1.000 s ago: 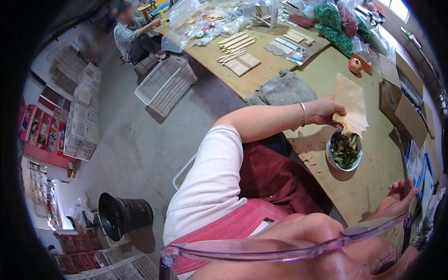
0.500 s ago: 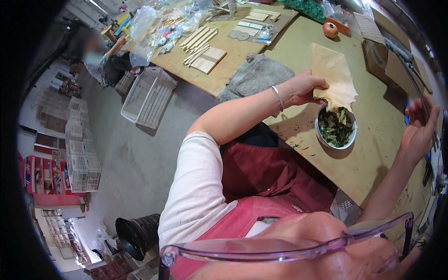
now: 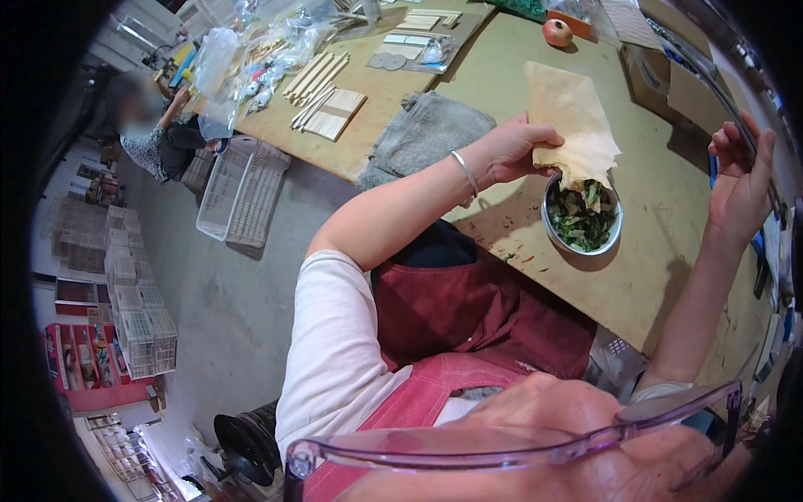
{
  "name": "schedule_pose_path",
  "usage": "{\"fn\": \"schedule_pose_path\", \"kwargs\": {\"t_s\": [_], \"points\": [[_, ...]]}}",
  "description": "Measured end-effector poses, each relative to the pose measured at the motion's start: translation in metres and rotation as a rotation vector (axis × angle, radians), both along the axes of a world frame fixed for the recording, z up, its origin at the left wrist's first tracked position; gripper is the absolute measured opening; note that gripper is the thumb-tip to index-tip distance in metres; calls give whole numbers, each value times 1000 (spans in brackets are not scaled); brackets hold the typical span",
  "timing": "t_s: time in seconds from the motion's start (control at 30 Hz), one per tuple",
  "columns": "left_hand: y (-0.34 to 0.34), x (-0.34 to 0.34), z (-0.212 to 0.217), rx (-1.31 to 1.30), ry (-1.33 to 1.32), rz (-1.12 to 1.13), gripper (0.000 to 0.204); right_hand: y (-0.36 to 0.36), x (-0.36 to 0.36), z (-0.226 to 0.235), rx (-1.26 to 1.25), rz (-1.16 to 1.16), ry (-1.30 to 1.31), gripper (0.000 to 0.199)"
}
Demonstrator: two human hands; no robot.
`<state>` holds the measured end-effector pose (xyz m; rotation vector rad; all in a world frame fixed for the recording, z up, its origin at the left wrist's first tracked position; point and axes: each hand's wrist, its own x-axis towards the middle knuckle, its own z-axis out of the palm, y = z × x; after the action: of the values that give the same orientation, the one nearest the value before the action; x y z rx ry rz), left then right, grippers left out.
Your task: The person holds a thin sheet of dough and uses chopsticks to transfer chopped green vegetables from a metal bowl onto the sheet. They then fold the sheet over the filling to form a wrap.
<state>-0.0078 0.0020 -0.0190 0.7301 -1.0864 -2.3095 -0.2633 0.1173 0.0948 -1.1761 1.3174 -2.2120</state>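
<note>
A thin tan sheet (image 3: 573, 117) with a ragged lower edge is pinched at its left side in my left hand (image 3: 519, 151). It looks like paper or flatbread; I cannot tell which. Beneath its torn edge stands a pale bowl (image 3: 613, 238) filled with chopped green leaves (image 3: 573, 224), and some greens cling to that edge. My right hand (image 3: 743, 180) is raised at the far right, palm up with fingers apart, holding nothing. A dark curved bar or cable (image 3: 757, 159) crosses by its fingertips; touching or not, I cannot tell.
A grey cloth (image 3: 427, 138) lies left of my forearm. Wooden sticks (image 3: 318, 77) and a thin wood bundle (image 3: 336, 113) lie beyond. A pomegranate-like fruit (image 3: 557, 33) and a cardboard box (image 3: 657, 75) stand at the back. White crate (image 3: 242, 192) on the floor; another person (image 3: 150, 134) works far left.
The view has shifted, so the table and bowl appear further left. My left hand still holds the sheet over the bowl. My right hand stays raised, its fingers now clearer.
</note>
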Motion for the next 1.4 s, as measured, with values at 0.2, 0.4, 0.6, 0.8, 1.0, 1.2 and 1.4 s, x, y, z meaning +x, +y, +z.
{"fn": "schedule_pose_path", "kwargs": {"t_s": [0.2, 0.4, 0.6, 0.8, 1.0, 1.2, 1.4], "points": [[-5, 0, -10, 6, 27, -11, 28, 6, -2, -11, 39, -14, -9, 47], [-2, -3, -4, -1, 29, -27, 27, 12, -8, 3, -22, -52, 36, 47], [-4, -1, -8, 10, 12, -5, 28, 32, 27, -3, 35, 36, 57, 47], [-1, -2, -6, 12, -11, -2, 23, 54, 36, -8, 44, 184, 12, 48], [-1, -2, -4, 12, -19, 8, 23, 66, 29, -7, 15, 116, -22, 49], [-4, -1, -10, 23, 7, 1, 28, 70, 34, -10, 20, 125, -4, 50], [-5, 0, -11, 9, 24, -17, 26, 75, 32, -11, 27, 117, -24, 49]]}}
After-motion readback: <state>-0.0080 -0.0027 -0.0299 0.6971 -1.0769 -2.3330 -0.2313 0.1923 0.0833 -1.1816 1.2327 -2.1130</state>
